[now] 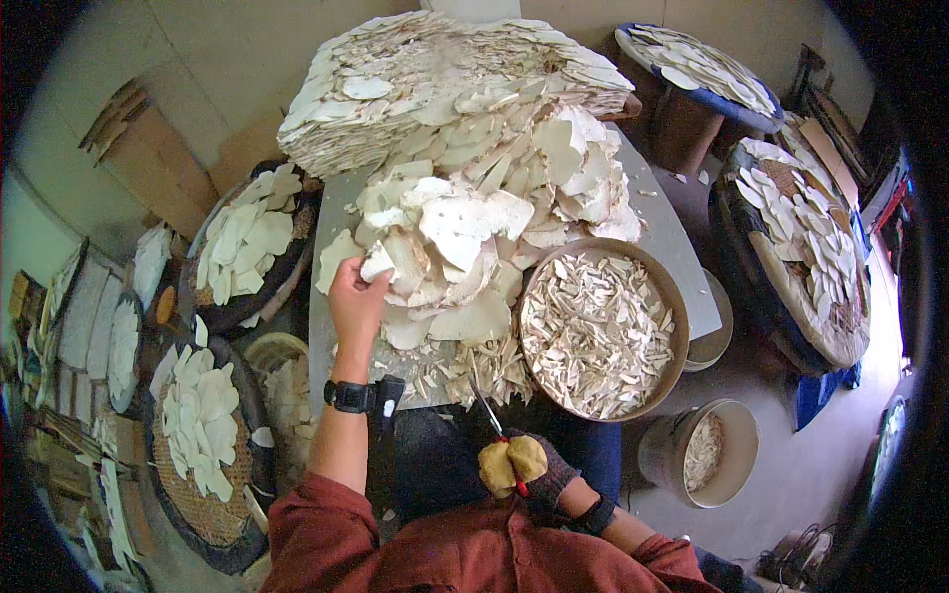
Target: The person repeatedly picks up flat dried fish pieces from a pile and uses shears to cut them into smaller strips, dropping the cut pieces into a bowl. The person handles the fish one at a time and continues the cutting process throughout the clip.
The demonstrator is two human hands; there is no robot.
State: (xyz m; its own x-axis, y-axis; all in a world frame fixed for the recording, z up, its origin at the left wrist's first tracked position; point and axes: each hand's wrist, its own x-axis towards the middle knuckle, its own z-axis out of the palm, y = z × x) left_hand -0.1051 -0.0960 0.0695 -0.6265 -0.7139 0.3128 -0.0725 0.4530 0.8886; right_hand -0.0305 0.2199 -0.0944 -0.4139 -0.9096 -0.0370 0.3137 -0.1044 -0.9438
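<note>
My bare left hand pinches the edge of a pale, thin dried slice at the left of a loose heap of like slices. A black band is on that wrist. My right hand, in a dark knit glove, grips scissors close to my body. Yellow padding covers their handles and red shows beside it. The blades point up towards the table's front edge; whether they are parted is hard to tell. Narrow trimmed scraps lie just beyond the blade tips.
A round pan of cut scraps stands on the grey table, at right. Behind the heap rises a thick layered stack. Round trays of slices flank the table. On the floor at right sits a bucket holding shavings.
</note>
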